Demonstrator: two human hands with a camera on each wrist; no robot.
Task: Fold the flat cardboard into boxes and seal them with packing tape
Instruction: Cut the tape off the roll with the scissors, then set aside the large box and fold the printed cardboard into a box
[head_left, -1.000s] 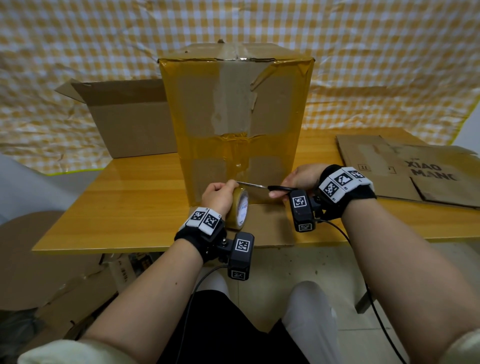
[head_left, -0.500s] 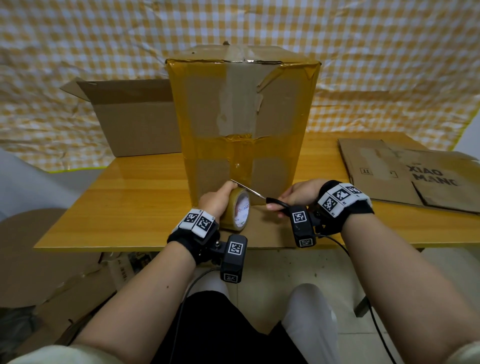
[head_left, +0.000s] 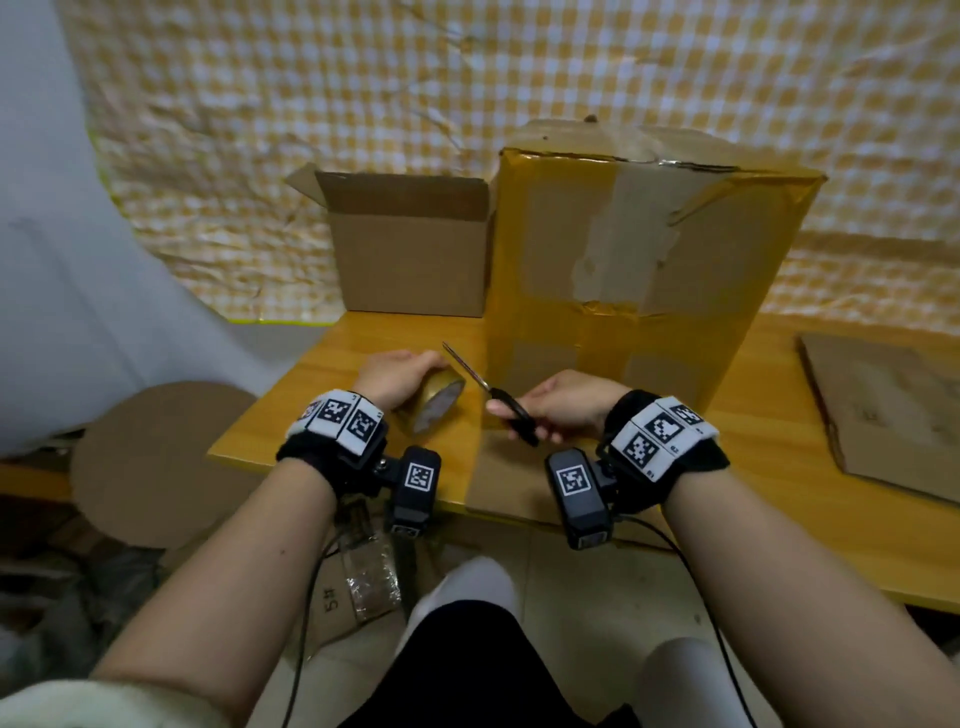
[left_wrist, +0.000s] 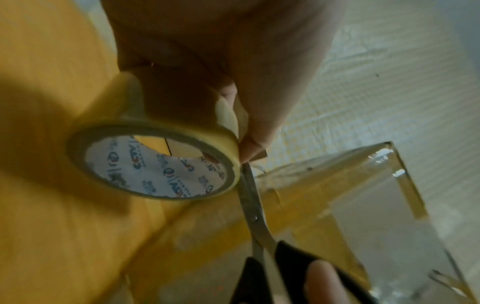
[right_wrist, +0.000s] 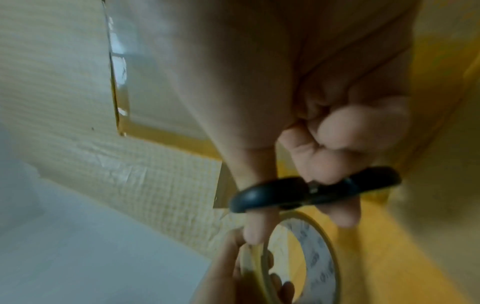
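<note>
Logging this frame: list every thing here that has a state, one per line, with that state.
Tall box: upright, top flaps closed, wrapped in tape.
Small box: upright behind it, top flaps open.
Tape roll: gripped by the left hand, on the table.
Scissors: blades closed, handles in the right hand.
Flat cardboard: unfolded, lying on the table's right side.

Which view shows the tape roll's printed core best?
Left wrist: the tape roll faces the camera, its printed core readable. Head shows it small and blurred under the left hand. Right wrist shows it edge-on.
</note>
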